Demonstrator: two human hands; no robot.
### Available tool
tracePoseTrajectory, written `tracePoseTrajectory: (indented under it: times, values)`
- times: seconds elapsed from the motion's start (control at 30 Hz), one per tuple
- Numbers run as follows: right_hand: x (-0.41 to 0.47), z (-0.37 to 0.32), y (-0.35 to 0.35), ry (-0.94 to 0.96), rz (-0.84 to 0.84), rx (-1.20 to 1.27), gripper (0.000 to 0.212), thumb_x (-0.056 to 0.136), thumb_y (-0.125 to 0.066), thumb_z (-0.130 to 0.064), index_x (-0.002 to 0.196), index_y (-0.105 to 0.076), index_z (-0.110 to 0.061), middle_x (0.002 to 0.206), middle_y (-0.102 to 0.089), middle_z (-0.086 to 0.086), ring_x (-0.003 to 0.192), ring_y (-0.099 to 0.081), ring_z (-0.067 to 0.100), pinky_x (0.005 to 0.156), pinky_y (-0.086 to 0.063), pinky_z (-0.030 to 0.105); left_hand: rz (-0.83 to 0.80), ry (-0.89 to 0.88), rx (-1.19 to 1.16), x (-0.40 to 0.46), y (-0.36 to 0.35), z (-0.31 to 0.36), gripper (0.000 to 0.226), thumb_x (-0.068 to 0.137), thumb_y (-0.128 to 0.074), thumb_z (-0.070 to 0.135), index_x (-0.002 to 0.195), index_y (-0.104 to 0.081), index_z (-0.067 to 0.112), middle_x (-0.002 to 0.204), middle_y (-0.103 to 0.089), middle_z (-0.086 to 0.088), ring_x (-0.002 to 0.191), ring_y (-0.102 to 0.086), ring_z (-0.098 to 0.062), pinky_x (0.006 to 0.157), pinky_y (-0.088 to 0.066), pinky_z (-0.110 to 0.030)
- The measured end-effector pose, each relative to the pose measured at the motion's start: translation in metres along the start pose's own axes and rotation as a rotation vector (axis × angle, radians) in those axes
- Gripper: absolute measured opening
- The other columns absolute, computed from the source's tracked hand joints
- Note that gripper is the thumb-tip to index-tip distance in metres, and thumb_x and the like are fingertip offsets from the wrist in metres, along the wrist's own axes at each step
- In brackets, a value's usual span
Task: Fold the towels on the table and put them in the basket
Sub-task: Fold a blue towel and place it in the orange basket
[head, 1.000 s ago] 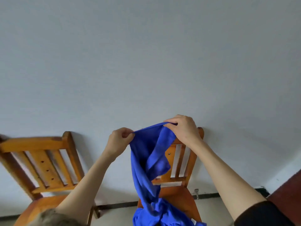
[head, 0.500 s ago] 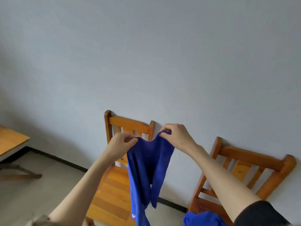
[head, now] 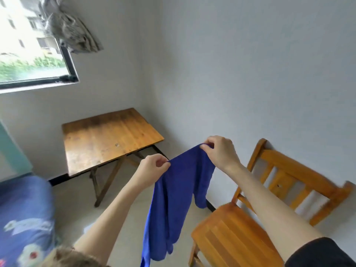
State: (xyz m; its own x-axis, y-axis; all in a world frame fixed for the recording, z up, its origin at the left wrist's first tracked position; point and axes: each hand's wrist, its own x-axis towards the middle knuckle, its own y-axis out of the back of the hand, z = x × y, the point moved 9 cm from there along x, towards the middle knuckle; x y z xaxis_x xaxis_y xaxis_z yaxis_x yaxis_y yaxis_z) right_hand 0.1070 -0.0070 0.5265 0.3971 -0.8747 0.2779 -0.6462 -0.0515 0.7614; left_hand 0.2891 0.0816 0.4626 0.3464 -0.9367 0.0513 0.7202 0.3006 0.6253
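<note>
A blue towel [head: 173,199] hangs in the air in front of me, held up by its top edge. My left hand [head: 152,166] pinches the towel's left upper corner. My right hand [head: 219,151] pinches the right upper corner a little higher. The cloth droops down in loose folds between my forearms. A wooden table [head: 107,139] stands in the room's corner to the left, beyond the towel. No basket is in view.
A wooden chair [head: 240,234] stands against the wall at lower right, under my right arm. A bed with a blue patterned cover [head: 25,218] lies at lower left. A window [head: 32,45] with a knotted curtain [head: 71,33] is at upper left.
The view has swung left: the chairs slid to the right and the table, window and bed came into sight. Both hands kept hold of the towel, now lifted clear of the chair.
</note>
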Motion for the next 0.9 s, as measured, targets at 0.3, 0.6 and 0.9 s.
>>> tracePoseTrajectory:
  times: [0.3,0.6,0.9]
  values:
    - [0.136,-0.113,-0.136,0.321,-0.2,0.052,0.016,0.09,-0.056,-0.025,0.091,-0.071,-0.018,0.096,-0.065,-0.003,0.09,-0.058,0.016,0.08,-0.045,0.031,0.398,0.217,0.126,0.076,0.128,-0.116,0.012,0.085,-0.055,0.006,0.093,-0.065,0.007,0.076,-0.056,-0.001,0.074,-0.051,-0.017,0.057,-0.036,-0.019]
    - [0.281,-0.193,-0.189,0.465,-0.176,0.154,0.015,0.09,-0.057,-0.025,0.088,-0.071,-0.02,0.082,-0.058,-0.008,0.082,-0.055,0.015,0.073,-0.041,0.028,0.725,0.374,0.196,0.155,0.234,-0.183,0.014,0.082,-0.05,0.003,0.09,-0.061,0.006,0.081,-0.059,-0.007,0.077,-0.054,-0.026,0.065,-0.037,-0.027]
    - [0.407,-0.208,-0.256,0.453,-0.069,0.152,0.017,0.092,-0.055,-0.022,0.088,-0.069,-0.013,0.081,-0.058,0.0,0.076,-0.05,0.017,0.066,-0.035,0.026,0.846,0.507,0.338,0.233,0.298,-0.26,0.019,0.083,-0.049,0.006,0.098,-0.061,0.003,0.099,-0.061,-0.017,0.091,-0.056,-0.037,0.081,-0.043,-0.039]
